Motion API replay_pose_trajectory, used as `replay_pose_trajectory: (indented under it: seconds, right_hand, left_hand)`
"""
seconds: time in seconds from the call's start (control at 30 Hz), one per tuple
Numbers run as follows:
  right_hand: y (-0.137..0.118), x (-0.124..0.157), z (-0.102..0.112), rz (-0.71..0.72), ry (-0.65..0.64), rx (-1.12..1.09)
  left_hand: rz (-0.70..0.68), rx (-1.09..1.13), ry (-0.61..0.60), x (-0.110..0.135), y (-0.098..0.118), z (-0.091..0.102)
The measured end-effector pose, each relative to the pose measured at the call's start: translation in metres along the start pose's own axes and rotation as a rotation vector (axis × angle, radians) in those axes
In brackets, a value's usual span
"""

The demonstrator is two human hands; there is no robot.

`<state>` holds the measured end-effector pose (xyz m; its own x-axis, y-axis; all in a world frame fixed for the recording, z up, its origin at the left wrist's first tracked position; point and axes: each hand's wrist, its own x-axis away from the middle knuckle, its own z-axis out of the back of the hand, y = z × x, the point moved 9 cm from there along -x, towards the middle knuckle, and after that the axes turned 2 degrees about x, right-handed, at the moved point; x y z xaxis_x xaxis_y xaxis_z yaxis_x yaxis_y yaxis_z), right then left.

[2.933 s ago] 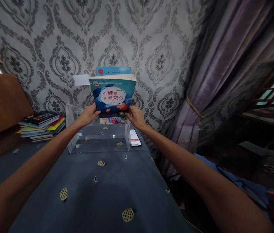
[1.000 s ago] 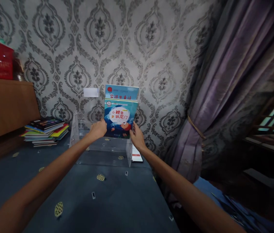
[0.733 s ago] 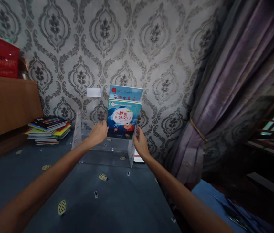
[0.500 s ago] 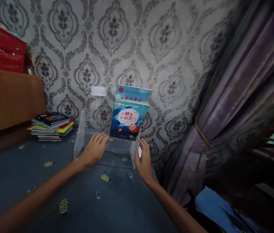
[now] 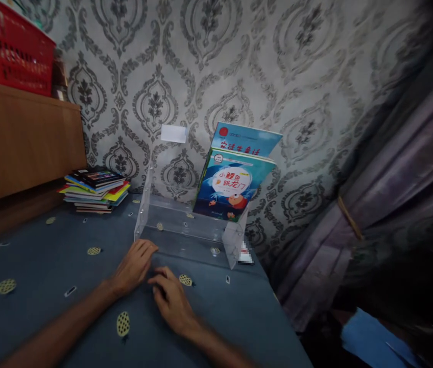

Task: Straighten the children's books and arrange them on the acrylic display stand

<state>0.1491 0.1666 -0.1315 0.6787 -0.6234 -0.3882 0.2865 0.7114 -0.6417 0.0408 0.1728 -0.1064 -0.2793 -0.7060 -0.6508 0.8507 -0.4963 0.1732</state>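
Observation:
A clear acrylic book rack (image 5: 186, 240) stands on the cloth-covered table. In its right half lean picture books: a dark blue one (image 5: 226, 186) in front and a lighter blue one (image 5: 247, 138) showing above it. My left hand (image 5: 134, 266) is just before the rack's front left corner, fingers stretched out, holding nothing; whether it touches the rack I cannot tell. Close beside it, lower and to the right, my right hand (image 5: 172, 301) hovers over or rests on the cloth. Its fingers are loosely bent and apart, with nothing in them.
To the left of the rack lies a stack of books (image 5: 96, 191). A wooden cabinet (image 5: 25, 135) carries a red basket (image 5: 13, 51). Patterned wallpaper backs the table, and a tied purple curtain (image 5: 339, 245) hangs on the right. A small pale object (image 5: 245, 253) lies by the rack's right side.
My right hand has left the rack's right side and come left, near my left hand. My left hand has drawn back from the rack's middle. The view has shifted, and the books stay in place.

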Motion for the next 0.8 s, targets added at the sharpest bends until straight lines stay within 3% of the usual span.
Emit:
replay_pose_trajectory:
  seconds: [0.1,0.23,0.37,0.47,0.57,0.67,0.8]
  right_hand:
    - [-0.005,-0.003,-0.012,0.024,-0.036,-0.017]
    - [-0.008,0.001,-0.010,0.062,-0.035,-0.033]
    - [-0.011,0.006,-0.010,0.149,-0.017,0.066]
    - [-0.010,0.007,-0.013,0.182,-0.022,0.129]
    - [-0.009,0.008,-0.015,0.192,-0.025,0.134]
    - [-0.010,0.008,-0.015,0.186,-0.025,0.144]
    - [-0.010,0.010,-0.015,0.174,-0.030,0.151]
  left_hand:
    - [-0.016,0.007,-0.081,-0.003,0.004,-0.008]
    - [-0.023,0.019,-0.132,-0.004,0.007,-0.012]
    - [0.026,0.022,-0.059,-0.003,-0.001,-0.005]
    - [0.077,0.005,0.044,-0.003,-0.015,0.012]
    - [0.181,-0.075,0.156,-0.006,-0.045,0.041]
    - [0.396,-0.234,0.228,-0.015,-0.098,0.078]
    - [0.553,-0.344,0.281,-0.042,-0.168,0.122]
